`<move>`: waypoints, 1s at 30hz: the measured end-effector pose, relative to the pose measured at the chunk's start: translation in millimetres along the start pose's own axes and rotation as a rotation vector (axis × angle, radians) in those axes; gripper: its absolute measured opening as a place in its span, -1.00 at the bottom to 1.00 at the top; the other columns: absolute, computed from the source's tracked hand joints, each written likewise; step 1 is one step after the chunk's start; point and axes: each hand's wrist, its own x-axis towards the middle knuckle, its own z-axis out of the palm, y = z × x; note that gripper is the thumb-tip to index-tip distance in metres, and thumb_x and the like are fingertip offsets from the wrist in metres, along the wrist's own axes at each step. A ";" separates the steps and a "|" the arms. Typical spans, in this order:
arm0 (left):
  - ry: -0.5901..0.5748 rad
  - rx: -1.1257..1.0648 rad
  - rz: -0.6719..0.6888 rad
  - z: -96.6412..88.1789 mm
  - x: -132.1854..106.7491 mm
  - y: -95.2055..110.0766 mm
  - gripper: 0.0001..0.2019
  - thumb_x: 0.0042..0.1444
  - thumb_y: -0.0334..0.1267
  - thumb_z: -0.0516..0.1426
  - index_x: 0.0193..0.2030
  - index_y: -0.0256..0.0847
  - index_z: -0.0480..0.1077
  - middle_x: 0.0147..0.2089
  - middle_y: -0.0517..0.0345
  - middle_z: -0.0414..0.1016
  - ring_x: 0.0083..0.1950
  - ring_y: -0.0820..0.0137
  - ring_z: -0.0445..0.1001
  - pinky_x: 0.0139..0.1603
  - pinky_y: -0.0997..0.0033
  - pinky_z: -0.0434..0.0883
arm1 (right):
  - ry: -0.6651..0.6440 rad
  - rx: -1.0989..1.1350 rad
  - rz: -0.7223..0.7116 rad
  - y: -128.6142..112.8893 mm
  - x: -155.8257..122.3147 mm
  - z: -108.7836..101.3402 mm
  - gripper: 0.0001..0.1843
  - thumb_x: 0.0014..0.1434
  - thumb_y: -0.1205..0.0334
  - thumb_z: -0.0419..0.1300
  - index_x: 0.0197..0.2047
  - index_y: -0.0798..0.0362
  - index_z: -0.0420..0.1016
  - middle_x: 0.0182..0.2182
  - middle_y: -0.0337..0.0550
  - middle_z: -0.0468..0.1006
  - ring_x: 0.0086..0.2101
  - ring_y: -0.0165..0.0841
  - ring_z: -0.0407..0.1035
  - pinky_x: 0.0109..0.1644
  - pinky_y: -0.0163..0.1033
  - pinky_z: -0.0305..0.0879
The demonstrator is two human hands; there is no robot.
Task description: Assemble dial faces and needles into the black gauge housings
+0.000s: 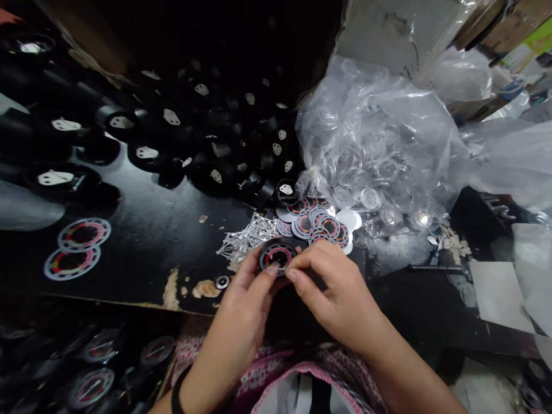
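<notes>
Both my hands meet just above the near edge of a black worktable (142,247). My left hand (241,310) grips a small round black gauge housing with a printed dial face (276,256) from the left. My right hand (336,293) pinches at the dial's right side with thumb and forefinger. Just beyond lies a pile of loose printed dial discs (317,221). A heap of thin white needle pointers (245,236) lies left of that pile.
Many black round housings (207,144) cover the table's far left. A clear plastic bag of transparent lens covers (375,149) sits at right. Two larger dial discs (77,247) lie at left. Finished gauges (99,368) fill a bin at lower left. White paper (500,293) lies right.
</notes>
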 end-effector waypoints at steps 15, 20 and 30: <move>-0.082 0.361 0.146 -3.6 -9.3 -9.3 -0.77 0.10 -0.15 0.31 -0.09 -0.02 0.51 -0.05 0.17 0.61 0.03 0.24 0.57 0.13 0.31 0.43 | 0.006 -0.007 0.075 -1.9 -10.6 -6.4 -0.83 0.36 0.34 0.12 -0.32 0.05 0.38 -0.38 -0.25 0.44 -0.32 -0.39 0.31 -0.20 -0.26 0.17; -0.008 0.485 0.259 -0.4 -12.0 -5.3 -0.79 -0.01 -0.22 0.34 -0.18 -0.05 0.55 -0.13 0.14 0.62 -0.04 0.18 0.58 0.06 0.29 0.47 | -0.021 -0.004 0.112 -5.3 -16.3 -4.8 -0.80 0.36 0.36 0.10 -0.35 0.05 0.33 -0.40 -0.24 0.43 -0.33 -0.38 0.31 -0.20 -0.25 0.16; -0.002 0.443 0.158 -10.4 -7.8 -8.4 -0.76 0.00 -0.16 0.36 -0.15 -0.02 0.57 -0.06 0.17 0.64 0.04 0.18 0.57 0.16 0.32 0.45 | -0.064 0.005 0.221 -5.6 -13.2 -4.4 -0.64 0.28 0.27 0.23 -0.53 0.04 0.27 -0.56 -0.37 0.36 -0.49 -0.48 0.23 -0.35 -0.30 0.09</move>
